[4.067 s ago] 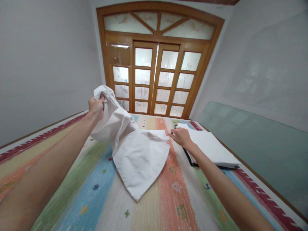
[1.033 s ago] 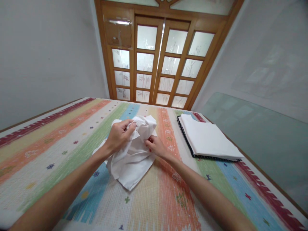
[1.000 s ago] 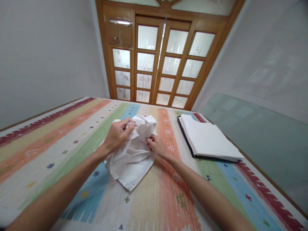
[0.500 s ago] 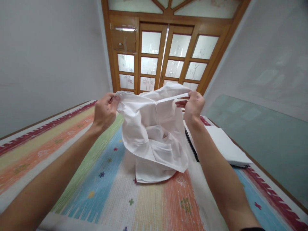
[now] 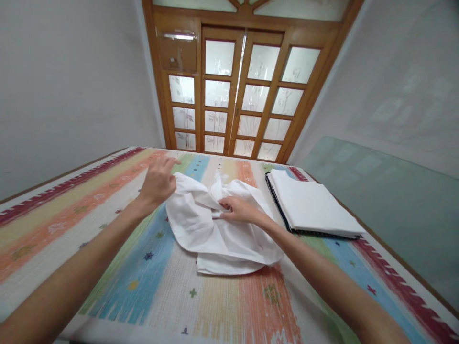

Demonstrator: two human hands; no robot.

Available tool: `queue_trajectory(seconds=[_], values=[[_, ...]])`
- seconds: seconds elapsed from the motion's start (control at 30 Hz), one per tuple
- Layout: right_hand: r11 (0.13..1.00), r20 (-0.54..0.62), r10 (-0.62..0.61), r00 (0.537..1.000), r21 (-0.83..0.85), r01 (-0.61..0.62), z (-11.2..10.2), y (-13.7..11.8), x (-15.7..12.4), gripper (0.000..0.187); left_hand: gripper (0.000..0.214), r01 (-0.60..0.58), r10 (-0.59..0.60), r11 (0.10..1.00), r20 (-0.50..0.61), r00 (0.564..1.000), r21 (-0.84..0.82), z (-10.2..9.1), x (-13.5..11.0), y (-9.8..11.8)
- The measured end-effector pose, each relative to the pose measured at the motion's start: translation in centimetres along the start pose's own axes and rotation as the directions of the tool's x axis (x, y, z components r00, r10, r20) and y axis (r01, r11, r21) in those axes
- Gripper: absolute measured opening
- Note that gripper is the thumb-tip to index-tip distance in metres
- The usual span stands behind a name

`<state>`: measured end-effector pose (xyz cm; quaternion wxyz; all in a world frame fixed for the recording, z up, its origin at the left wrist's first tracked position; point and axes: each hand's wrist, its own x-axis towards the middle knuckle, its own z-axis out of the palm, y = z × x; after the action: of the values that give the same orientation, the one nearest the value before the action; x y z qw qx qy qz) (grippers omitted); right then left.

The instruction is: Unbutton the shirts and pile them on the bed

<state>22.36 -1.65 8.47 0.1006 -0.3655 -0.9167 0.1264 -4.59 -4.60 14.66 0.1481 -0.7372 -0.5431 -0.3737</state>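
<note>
A crumpled white garment [image 5: 222,239] lies in loose folds on the patterned bed cover; whether it is a shirt or something else cannot be made out. My left hand [image 5: 158,180] is at its upper left edge, slightly blurred, with the fingers stretched away from the thumb; the thumb side is close to or touching the fabric. My right hand [image 5: 239,209] reaches over the garment's middle, its thumb and fingers curled together on a fold. The fingertips are partly hidden in the cloth.
To the right lies a stack of folded white cloth [image 5: 315,205] with a dark layer beneath. Under everything spreads a striped bed cover [image 5: 136,267]. A pale green headboard-like panel [image 5: 387,191] leans along the right wall. Wooden glass-paned doors [image 5: 240,91] stand beyond the far edge.
The garment, held up and stretched between both hands before, has come down onto the bed cover. My right hand has moved left and down to its middle. My left hand has lowered and its fingers have spread.
</note>
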Motion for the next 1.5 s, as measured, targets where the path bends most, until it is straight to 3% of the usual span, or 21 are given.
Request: queue_trajectory(seconds=[0.07,0.13,0.23,0.33,0.47,0.53,0.63,0.7,0.8,0.9,0.97,1.1,1.2,1.33,1.5], values=[[0.996,0.031,-0.065,0.997,-0.06,0.067,0.0,-0.5,0.0,0.027,0.031,-0.159,0.161,0.987,0.107,0.981,-0.025,1.0,-0.8,1.4],[0.99,0.083,-0.086,0.993,-0.101,0.094,0.0,-1.1,0.0,0.03,0.027,-0.248,0.261,0.965,0.287,0.921,-0.083,2.6,-1.5,2.7],[0.991,0.107,-0.029,0.994,-0.13,0.043,0.0,-1.6,-0.3,0.032,0.034,-0.215,0.219,0.975,0.463,0.859,-0.063,5.9,-2.2,3.5],[0.982,0.004,0.089,0.996,-0.165,-0.088,-0.2,-1.3,-1.1,0.032,0.028,-0.151,0.149,0.988,0.513,0.845,-0.038,8.5,-2.4,2.8],[0.962,-0.109,0.193,0.975,-0.175,-0.21,-0.6,0.5,-2.4,0.03,0.024,-0.122,0.146,0.988,0.328,0.933,-0.094,9.1,-0.8,1.0],[0.943,-0.104,0.27,0.957,-0.173,-0.285,-0.7,1.7,-3.0,0.032,0.021,-0.108,0.125,0.989,0.185,0.975,-0.1,8.4,0.7,0.3],[0.871,-0.079,0.38,0.921,-0.303,-0.386,-0.9,3.3,-3.7,0.037,0.014,-0.056,0.053,0.994,-0.032,0.998,-0.095,6.6,3.7,-0.7],[0.815,-0.128,0.375,0.918,-0.426,-0.392,-1.3,4.1,-4.0,0.044,0.012,0.017,-0.035,0.995,-0.182,0.983,-0.101,5.2,5.6,-1.1],[0.738,-0.311,0.281,0.908,-0.535,-0.411,-2.7,4.8,-3.7,0.066,0.011,0.131,-0.174,0.981,-0.353,0.919,-0.143,2.9,7.9,-1.3],[0.701,-0.515,0.151,0.844,-0.546,-0.459,-4.6,5.1,-2.6,0.067,0.011,0.194,-0.265,0.961,-0.462,0.847,-0.195,0.7,9.2,-1.3],[0.708,-0.547,0.033,0.837,-0.578,-0.406,-5.9,5.5,-1.9,0.069,0.011,0.226,-0.31,0.949,-0.509,0.803,-0.222,-0.5,9.4,-1.8],[0.692,-0.426,-0.181,0.887,-0.695,-0.192,-8.5,7.1,-1.6,0.071,0.01,0.307,-0.382,0.924,-0.567,0.73,-0.227,-2.2,8.7,-4.4],[0.681,-0.379,-0.269,0.885,-0.725,-0.103,-10.5,8.1,-1.7,0.069,0.011,0.313,-0.342,0.937,-0.595,0.728,-0.155,-2.9,7.6,-6.3],[0.716,-0.361,-0.238,0.902,-0.692,-0.088,-12.1,7.9,-1.4,0.063,0.014,0.349,-0.348,0.93,-0.574,0.741,-0.114,-3.2,6.4,-7.3],[0.825,-0.482,-0.039,0.875,-0.509,-0.244,-10.0,7.3,-1.1,0.06,0.019,0.421,-0.395,0.904,-0.507,0.766,-0.069,-3.3,5.7,-8.2]])
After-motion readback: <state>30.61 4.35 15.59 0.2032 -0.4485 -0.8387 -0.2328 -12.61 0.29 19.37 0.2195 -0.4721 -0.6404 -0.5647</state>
